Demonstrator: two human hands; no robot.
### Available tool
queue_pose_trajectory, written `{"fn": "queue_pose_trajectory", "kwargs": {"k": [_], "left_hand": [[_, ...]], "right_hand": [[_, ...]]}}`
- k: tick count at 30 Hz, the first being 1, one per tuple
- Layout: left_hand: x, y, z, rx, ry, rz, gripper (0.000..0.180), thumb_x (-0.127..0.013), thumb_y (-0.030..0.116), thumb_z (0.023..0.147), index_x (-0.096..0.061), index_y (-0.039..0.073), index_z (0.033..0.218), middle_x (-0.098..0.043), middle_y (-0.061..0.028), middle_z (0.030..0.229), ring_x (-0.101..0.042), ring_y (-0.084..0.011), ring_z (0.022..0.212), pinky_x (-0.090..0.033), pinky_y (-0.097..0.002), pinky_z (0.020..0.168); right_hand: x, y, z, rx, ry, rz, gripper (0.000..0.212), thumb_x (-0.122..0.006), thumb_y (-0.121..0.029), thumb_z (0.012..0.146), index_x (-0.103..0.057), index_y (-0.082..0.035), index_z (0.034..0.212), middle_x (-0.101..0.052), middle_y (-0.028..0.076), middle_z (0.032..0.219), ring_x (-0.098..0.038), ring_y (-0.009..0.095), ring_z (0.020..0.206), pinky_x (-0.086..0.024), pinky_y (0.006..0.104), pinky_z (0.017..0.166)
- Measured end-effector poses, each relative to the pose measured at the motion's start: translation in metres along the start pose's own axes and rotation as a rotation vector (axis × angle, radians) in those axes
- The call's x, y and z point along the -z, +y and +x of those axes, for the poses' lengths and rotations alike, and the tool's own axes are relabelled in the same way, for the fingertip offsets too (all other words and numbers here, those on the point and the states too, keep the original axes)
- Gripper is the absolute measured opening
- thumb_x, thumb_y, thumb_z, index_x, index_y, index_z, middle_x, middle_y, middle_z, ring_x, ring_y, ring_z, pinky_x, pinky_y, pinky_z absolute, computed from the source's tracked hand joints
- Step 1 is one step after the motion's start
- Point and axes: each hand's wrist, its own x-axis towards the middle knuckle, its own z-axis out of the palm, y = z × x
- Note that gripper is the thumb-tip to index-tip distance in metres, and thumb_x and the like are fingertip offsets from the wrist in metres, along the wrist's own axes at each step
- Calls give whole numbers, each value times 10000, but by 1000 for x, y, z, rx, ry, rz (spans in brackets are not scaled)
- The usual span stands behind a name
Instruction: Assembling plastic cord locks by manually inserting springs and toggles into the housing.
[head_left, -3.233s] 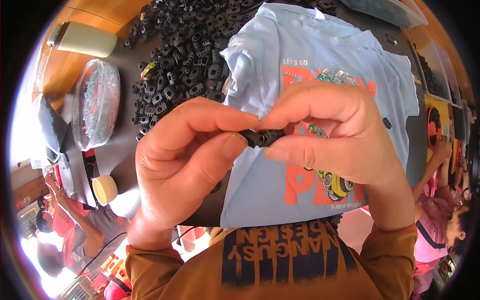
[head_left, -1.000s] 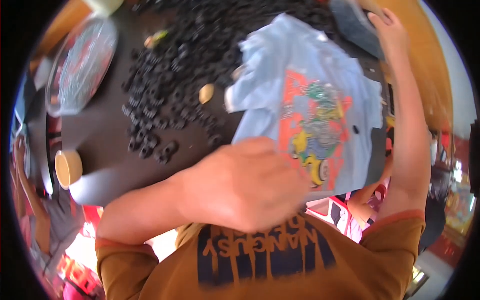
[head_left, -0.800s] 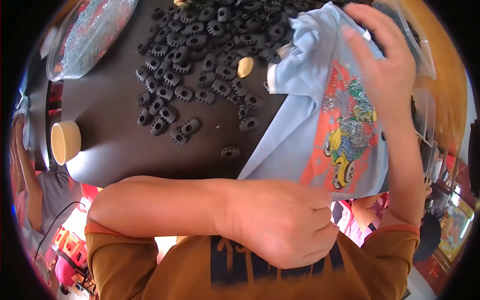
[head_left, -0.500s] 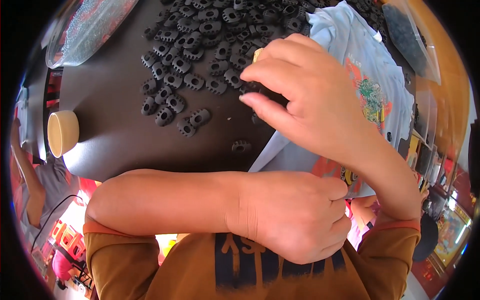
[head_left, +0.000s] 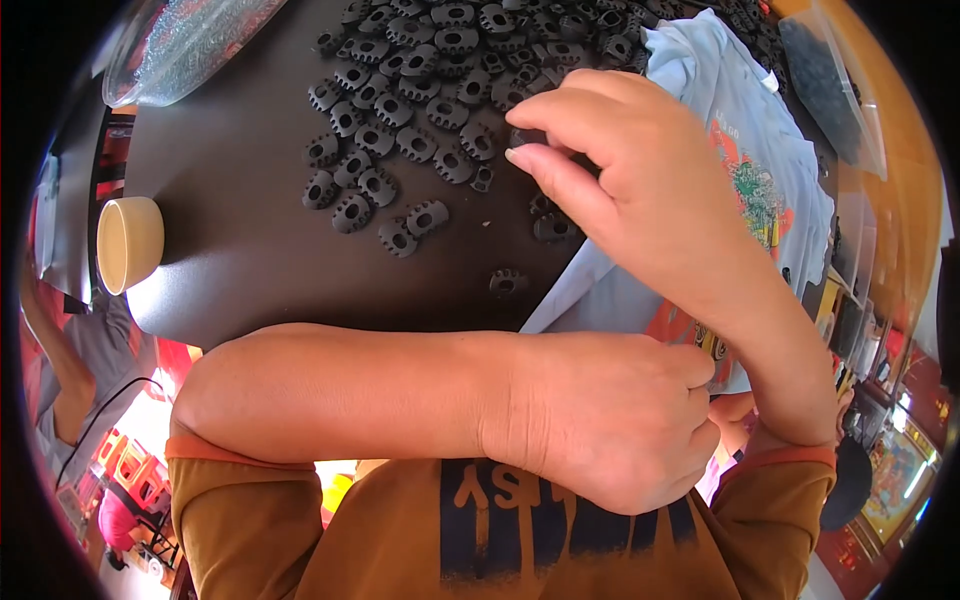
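Many black toothed oval plastic pieces (head_left: 447,112), like halves of hair claw clips, lie scattered over the dark table. My right hand (head_left: 640,165) hovers at the right side of them, thumb and index finger pinching a small black piece (head_left: 528,140) that is mostly hidden by the fingertips. My left forearm lies across my front, and my left hand (head_left: 610,425) is curled closed at the table's near edge. What it holds, if anything, is hidden. Beside both hands a light blue printed cloth (head_left: 690,85) spreads over the table. A single black piece (head_left: 508,283) sits apart, near the left forearm.
A cream cup (head_left: 130,245) stands at the table's left edge. At the far left is a clear container (head_left: 190,60) of shiny metallic bits. A clear plastic bin (head_left: 835,95) with dark pieces is at the far right. Another person's arm (head_left: 60,350) shows at the left.
My right thumb and index finger have come closer together on a small black piece. My left hand stays curled. The whole view has shifted slightly.
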Motion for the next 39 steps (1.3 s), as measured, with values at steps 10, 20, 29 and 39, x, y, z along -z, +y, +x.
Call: {"fn": "queue_pose_trajectory", "kwargs": {"k": [10, 20, 29, 39], "left_hand": [[36, -10, 8, 143, -137, 144, 226, -667, 105, 629, -659, -6, 826, -526, -35, 692, -516, -168, 587, -394, -307, 535], [87, 1, -26, 753, -240, 785, 271, -734, 19, 675, -684, 50, 940, -613, -55, 847, -584, -252, 712, -451, -355, 643], [62, -7, 5, 656, -210, 753, 274, -747, 2, 692, -694, 36, 958, -625, -78, 856, -581, -257, 711, -450, -351, 651], [-7, -42, 60, 515, -432, 511, 281, -712, 14, 730, -697, 17, 1011, -639, -97, 902, -604, -251, 794, -434, -343, 716]], "right_hand": [[53, -7, -48, -693, 237, 1003, 260, -560, -181, 944, -650, 39, 1049, -681, 112, 894, -647, 153, 743, -518, 259, 709], [59, 11, -86, -710, 217, 1351, 280, -532, -137, 921, -605, 45, 1121, -685, 135, 869, -670, 190, 701, -547, 287, 657], [87, 56, -95, -376, 351, 1554, 259, -594, -145, 910, -604, 24, 1107, -683, 113, 908, -662, 181, 792, -534, 283, 705], [85, 87, -108, -339, 479, 1646, 186, -626, -188, 903, -647, -7, 941, -646, 56, 821, -614, 141, 740, -506, 274, 715]]}}
